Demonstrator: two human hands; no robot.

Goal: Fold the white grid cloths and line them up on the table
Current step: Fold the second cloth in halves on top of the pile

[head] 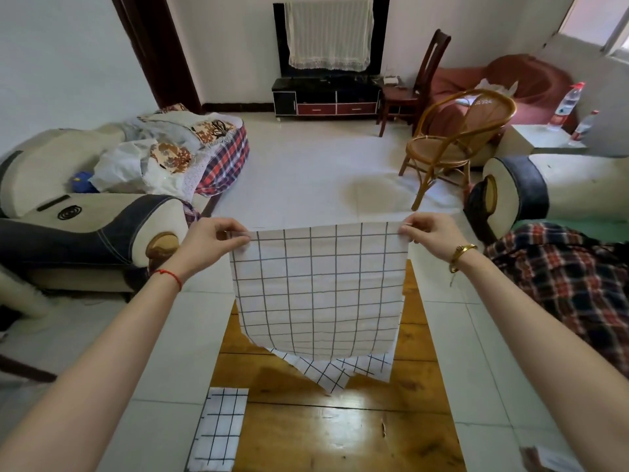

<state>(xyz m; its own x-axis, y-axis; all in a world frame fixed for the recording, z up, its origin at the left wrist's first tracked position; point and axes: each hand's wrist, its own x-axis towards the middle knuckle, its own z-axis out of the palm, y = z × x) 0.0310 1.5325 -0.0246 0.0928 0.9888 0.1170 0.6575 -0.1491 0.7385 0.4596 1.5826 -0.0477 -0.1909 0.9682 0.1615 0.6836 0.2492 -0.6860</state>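
We noted the white black-gridded cloth [320, 287] hanging lengthwise above the brown wooden table [340, 434], its top edge level between our left hand [212, 241] and right hand [430, 235], each pinching one upper corner, neither nearer to it.

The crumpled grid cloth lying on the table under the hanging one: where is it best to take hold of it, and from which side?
Probably at the pointed corner nearest the person, coming from above on the near side. That corner of the crumpled cloth lies flat and free on the wooden table, while the hanging cloth covers its far part.
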